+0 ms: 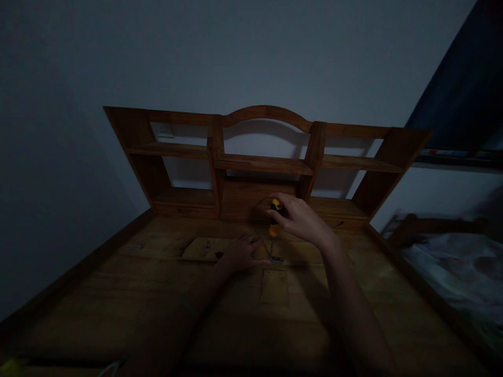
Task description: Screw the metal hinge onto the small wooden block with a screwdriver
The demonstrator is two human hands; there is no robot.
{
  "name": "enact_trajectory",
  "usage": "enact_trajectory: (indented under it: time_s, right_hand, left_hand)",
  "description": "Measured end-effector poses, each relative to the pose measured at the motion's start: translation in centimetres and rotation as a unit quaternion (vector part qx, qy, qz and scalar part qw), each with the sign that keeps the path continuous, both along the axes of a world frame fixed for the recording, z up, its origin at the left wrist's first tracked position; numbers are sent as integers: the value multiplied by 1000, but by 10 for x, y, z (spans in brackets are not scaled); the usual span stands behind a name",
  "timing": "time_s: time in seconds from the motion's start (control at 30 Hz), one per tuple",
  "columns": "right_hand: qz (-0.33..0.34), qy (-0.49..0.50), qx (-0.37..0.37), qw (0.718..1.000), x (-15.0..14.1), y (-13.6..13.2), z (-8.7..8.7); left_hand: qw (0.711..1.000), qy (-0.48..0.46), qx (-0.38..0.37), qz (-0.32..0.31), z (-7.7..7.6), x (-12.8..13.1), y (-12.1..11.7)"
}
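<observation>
Gripping upright yellow-and-black screwdriver (pixel 274 230), right fingers (pixel 283 198)

Held the right hand (pixel 295 213) higher than the left hand (pixel 240 252)

Slanted the right forearm (pixel 352 301) up from the lower right and bent the right wrist (pixel 330 245) inward. Curled the right fingers (pixel 280 196) and right thumb (pixel 277 215) toward each other in a pinch. Angled the left forearm (pixel 201 302), dim in shadow, up from the lower left. Turned the left hand palm down, arched the left fingers (pixel 247 239) and stretched the left thumb (pixel 259 261) out sideways to the right.
</observation>
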State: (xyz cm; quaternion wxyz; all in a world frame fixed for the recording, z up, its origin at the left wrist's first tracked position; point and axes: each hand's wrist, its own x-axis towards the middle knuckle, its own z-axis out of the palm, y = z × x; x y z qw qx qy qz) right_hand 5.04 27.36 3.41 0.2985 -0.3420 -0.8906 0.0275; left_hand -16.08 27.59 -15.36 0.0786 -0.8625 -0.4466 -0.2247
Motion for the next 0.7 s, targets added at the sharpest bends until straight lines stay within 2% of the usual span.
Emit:
enact_trajectory:
  time_s: [0.2,0.53,0.7]
  right_hand:
    - [8,28,6,1000,8,-1,6]
    - [-15,111,88,990,29,-9,25]
    - [-21,127,123,984,36,-8,28]
  left_hand:
    - [1000,-4,-4,4,1,0,-1]
    - [999,-12,-29,7,3,0,-2]
    - [1000,-2,-26,11,4,1,-5]
